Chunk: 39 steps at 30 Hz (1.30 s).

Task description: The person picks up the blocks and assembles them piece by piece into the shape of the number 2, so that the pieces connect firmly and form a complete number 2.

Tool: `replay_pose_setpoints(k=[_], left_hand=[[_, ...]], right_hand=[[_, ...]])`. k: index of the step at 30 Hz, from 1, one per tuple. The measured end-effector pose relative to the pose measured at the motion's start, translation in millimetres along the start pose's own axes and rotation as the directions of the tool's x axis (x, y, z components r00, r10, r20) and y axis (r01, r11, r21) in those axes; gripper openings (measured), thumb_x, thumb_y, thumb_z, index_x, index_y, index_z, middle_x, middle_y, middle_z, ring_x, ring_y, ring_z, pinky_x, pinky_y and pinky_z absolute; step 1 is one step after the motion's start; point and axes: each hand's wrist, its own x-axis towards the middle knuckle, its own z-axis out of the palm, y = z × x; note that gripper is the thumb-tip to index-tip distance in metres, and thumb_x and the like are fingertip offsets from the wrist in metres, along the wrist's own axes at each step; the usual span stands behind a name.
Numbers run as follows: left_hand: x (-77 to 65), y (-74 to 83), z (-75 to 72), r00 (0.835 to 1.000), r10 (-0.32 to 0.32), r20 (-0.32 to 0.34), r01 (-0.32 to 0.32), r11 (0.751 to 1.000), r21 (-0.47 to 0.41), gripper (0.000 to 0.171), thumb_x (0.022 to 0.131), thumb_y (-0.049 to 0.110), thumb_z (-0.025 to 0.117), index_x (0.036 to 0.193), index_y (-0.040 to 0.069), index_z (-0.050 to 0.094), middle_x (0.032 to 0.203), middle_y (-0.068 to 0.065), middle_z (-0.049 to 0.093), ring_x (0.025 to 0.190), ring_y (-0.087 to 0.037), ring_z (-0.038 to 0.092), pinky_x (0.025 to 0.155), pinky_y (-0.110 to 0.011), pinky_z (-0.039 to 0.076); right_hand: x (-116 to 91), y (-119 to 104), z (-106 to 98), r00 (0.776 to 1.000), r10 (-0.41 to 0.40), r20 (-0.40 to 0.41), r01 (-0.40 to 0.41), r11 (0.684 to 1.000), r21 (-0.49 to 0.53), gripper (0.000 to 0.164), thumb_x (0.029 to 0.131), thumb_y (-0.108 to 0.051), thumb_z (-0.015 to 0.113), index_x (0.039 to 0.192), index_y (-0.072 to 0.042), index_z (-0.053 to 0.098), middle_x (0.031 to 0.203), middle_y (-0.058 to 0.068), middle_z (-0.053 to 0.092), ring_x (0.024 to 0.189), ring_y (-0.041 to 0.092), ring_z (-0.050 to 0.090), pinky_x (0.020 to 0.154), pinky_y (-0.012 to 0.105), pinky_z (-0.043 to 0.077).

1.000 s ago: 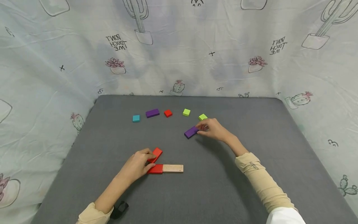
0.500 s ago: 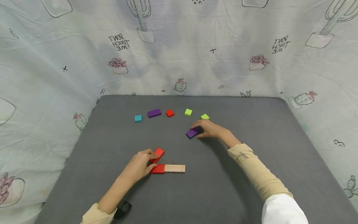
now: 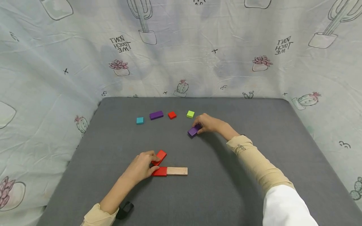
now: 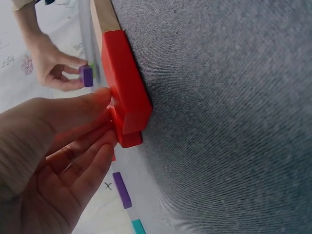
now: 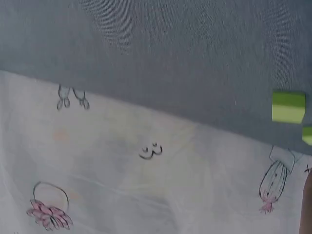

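Note:
In the head view, my left hand (image 3: 141, 167) is at two red blocks. Its thumb is at the end of the flat red block (image 3: 161, 171), which lies end to end with a bare wood block (image 3: 177, 171). The forefinger is on a slanted red block (image 3: 161, 155) just behind. Close up in the left wrist view, thumb and fingertips meet the side of the red block (image 4: 124, 80). Farther back, my right hand (image 3: 208, 123) pinches a purple block (image 3: 194, 130) between thumb and fingers. The right wrist view barely catches that hand at its edge.
Along the back of the grey table (image 3: 220, 194) lie a teal block (image 3: 139, 121), another purple block (image 3: 156, 115), a small red block (image 3: 172, 115) and a green block (image 3: 190, 114). A second green block (image 5: 288, 106) is hidden behind my right hand in the head view.
My right hand has closed its grip on the purple block and shifted slightly back, now covering one green block. The left hand stays at the red blocks.

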Motion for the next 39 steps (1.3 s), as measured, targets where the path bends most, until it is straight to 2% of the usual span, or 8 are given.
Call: replay_pose_setpoints(k=[3,10,14,22,30,39], left_hand=[[0.0,0.0,0.0,1.000,-0.005,0.002,0.005,1.000,0.007,0.025,0.071,0.010,0.085,0.093,0.004,0.076,0.084,-0.001,0.063,0.078,-0.019,0.064,0.065,-0.030,0.052],[1.7,1.4,0.7,1.000,-0.015,0.008,0.015,1.000,0.008,0.025,0.072,0.010,0.084,0.095,0.004,0.076,0.084,0.000,0.062,0.077,-0.018,0.064,0.064,-0.029,0.051],[3.5,3.9,-2.0,1.000,-0.010,0.026,0.009,1.000,0.009,0.024,0.073,0.010,0.084,0.095,0.004,0.076,0.083,0.000,0.060,0.072,-0.016,0.060,0.062,-0.027,0.048],[5.4,7.7,-8.1,0.999,0.010,0.053,-0.012,0.999,0.032,0.022,0.071,0.007,0.084,0.092,0.003,0.076,0.078,0.000,0.057,0.062,-0.009,0.044,0.055,-0.022,0.039],[6.4,10.3,-8.1,0.998,-0.018,0.067,0.015,0.999,0.050,0.022,0.071,0.009,0.085,0.091,0.004,0.077,0.078,0.001,0.057,0.063,-0.009,0.045,0.057,-0.024,0.042],[7.7,12.0,-9.6,0.998,0.009,0.066,-0.012,0.999,0.049,0.021,0.071,0.007,0.084,0.091,0.002,0.076,0.077,-0.001,0.057,0.062,-0.009,0.044,0.056,-0.023,0.040]], right_hand=[[8.5,-4.1,-8.0,1.000,-0.026,0.010,0.026,1.000,0.001,0.030,0.076,-0.005,0.080,0.104,0.000,0.072,0.100,0.010,0.070,0.085,0.018,0.062,0.076,0.034,0.050],[29.1,-19.3,-16.0,0.994,-0.039,0.104,0.042,0.998,-0.036,0.032,0.082,-0.006,0.075,0.113,-0.001,0.069,0.112,0.012,0.066,0.104,0.024,0.060,0.091,0.038,0.046],[39.6,-27.6,-13.2,0.989,-0.076,0.123,0.083,0.995,-0.056,0.032,0.083,-0.007,0.074,0.113,-0.001,0.068,0.113,0.013,0.065,0.106,0.025,0.059,0.093,0.038,0.045],[56.2,-50.7,-4.6,0.975,-0.136,0.174,0.146,0.988,-0.048,0.032,0.083,-0.006,0.073,0.115,0.000,0.068,0.114,0.012,0.065,0.109,0.024,0.059,0.095,0.036,0.044],[64.6,-64.3,2.0,0.972,-0.143,0.187,0.163,0.982,-0.092,0.032,0.083,-0.007,0.074,0.115,-0.004,0.069,0.115,0.009,0.065,0.111,0.023,0.057,0.100,0.037,0.040],[69.3,-73.5,15.5,0.961,-0.176,0.216,0.193,0.979,-0.064,0.034,0.083,-0.008,0.073,0.116,-0.006,0.069,0.118,0.008,0.064,0.114,0.023,0.056,0.101,0.038,0.037]])
